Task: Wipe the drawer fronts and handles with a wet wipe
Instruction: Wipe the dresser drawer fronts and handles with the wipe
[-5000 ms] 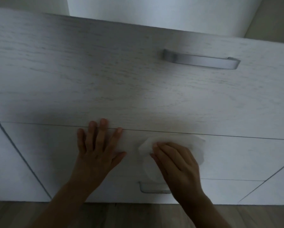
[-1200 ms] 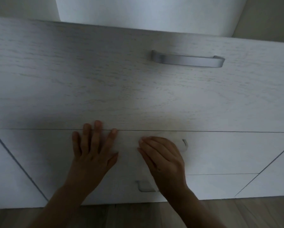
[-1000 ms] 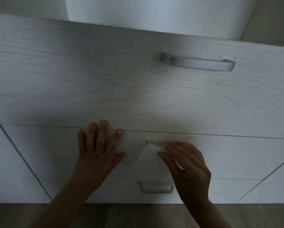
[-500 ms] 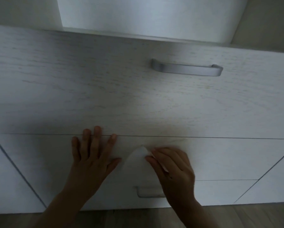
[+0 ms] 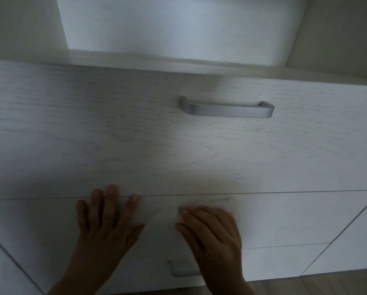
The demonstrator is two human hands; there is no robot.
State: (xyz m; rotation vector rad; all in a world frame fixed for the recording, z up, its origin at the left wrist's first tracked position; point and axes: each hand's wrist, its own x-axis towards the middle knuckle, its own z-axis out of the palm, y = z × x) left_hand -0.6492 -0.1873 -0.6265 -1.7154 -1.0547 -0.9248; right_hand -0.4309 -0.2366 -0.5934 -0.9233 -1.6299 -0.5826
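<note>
Nearest, along the bottom right edge of the frame, a strip of wooden floor (image 5: 327, 282) shows below the unit. Just above it sits the lowest drawer front (image 5: 274, 260), whose lower handle (image 5: 183, 272) peeks out at bottom centre, its right end hidden by the wrist.

On the middle drawer front (image 5: 295, 218) both hands are at work. The left hand (image 5: 106, 222) lies flat at lower left of centre, fingers (image 5: 111, 201) straight and spread apart, the tips reaching the seam above; it holds nothing and seems to brace. The right hand (image 5: 212, 237), lower centre, presses the wet wipe (image 5: 163, 224) against the panel, its fingers laid close together and flat on the cloth rather than curled round it. The wipe shows as a pale lobe between the two hands, and blur around it suggests a stroke in progress.

Farther up, the tall top drawer front (image 5: 93, 135) fills the middle of the frame, with the upper handle (image 5: 227, 109) right of centre, untouched by either hand.

I judge the step in hand to be wiping the middle front. Next, the wipe should travel along the rest of that panel, then wrap each handle.

Counted: two hands, one wipe, three drawer fronts, two handles in sight; whether the middle front has one under the hand cannot be told.
</note>
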